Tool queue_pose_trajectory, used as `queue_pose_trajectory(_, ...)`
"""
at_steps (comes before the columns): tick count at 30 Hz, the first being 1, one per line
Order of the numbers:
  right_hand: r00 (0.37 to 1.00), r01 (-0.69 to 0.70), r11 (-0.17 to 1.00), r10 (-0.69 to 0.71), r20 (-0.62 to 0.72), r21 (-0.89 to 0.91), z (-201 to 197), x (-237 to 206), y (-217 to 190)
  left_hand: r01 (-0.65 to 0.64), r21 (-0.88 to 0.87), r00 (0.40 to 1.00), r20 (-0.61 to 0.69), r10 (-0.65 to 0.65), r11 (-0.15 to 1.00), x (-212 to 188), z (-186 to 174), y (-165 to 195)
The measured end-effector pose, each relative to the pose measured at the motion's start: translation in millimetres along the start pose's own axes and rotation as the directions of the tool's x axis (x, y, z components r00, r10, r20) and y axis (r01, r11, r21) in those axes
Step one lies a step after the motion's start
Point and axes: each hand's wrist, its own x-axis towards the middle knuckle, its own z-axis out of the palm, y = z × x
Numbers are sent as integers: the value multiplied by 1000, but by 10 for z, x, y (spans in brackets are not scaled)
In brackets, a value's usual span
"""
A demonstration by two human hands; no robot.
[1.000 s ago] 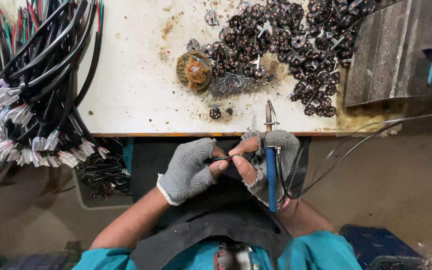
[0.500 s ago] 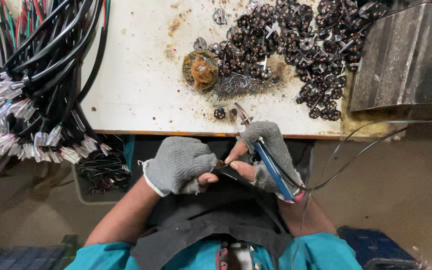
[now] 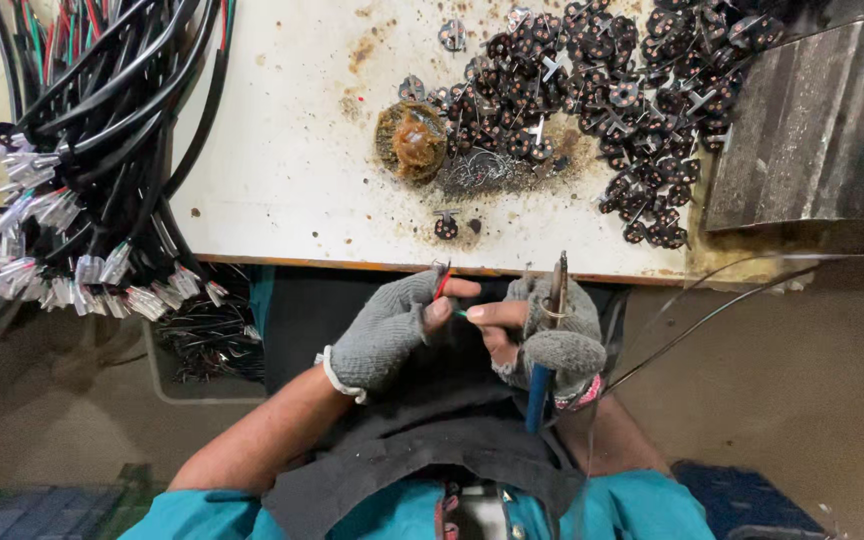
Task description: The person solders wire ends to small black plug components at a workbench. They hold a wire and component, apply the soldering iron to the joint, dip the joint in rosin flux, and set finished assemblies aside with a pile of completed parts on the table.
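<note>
My left hand [image 3: 392,325], in a grey fingerless glove, pinches thin red and green wires [image 3: 444,285] just below the table's front edge. My right hand [image 3: 542,335], also gloved, grips a soldering iron with a blue handle [image 3: 540,385], tip pointing up toward the table, while its fingers touch the same wires. Both hands meet over a dark apron [image 3: 432,440] on my lap.
On the stained white table [image 3: 292,170] lie a heap of small black round parts [image 3: 602,90], a brown resin tin [image 3: 412,140] and a grey block [image 3: 812,130] at right. Black cables with white connectors [image 3: 82,200] hang off the left. A bin of wire scraps [image 3: 207,340] sits below.
The soldering iron has swung from tilted back to upright. My hands have shifted slightly right and the wire ends have risen between my fingers.
</note>
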Motion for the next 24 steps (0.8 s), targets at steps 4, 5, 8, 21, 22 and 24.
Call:
queue_pose_trajectory(4,991,-80,994,87,-106,69,101,-20,-19,-78,367,988,-94,120,927,-4,-6,90)
queue_pose_trajectory(5,981,-135,987,145,-130,82,111,-16,-55,-134,457,968,-129,214,879,-29,10,112)
queue_pose_trajectory(8,957,-234,969,245,-156,85,124,27,-156,-202,588,890,-223,397,783,-62,73,163)
queue_pose_trajectory(21,931,-298,941,324,-167,163,246,-39,-47,-321,832,798,-20,602,453,-59,58,218)
queue_pose_trajectory(22,923,-324,927,353,-152,189,256,-66,-29,-323,806,791,-57,609,496,-59,63,203)
queue_pose_trajectory(24,907,-343,918,379,-185,197,277,-121,-8,-329,747,777,-134,615,577,-77,86,163)
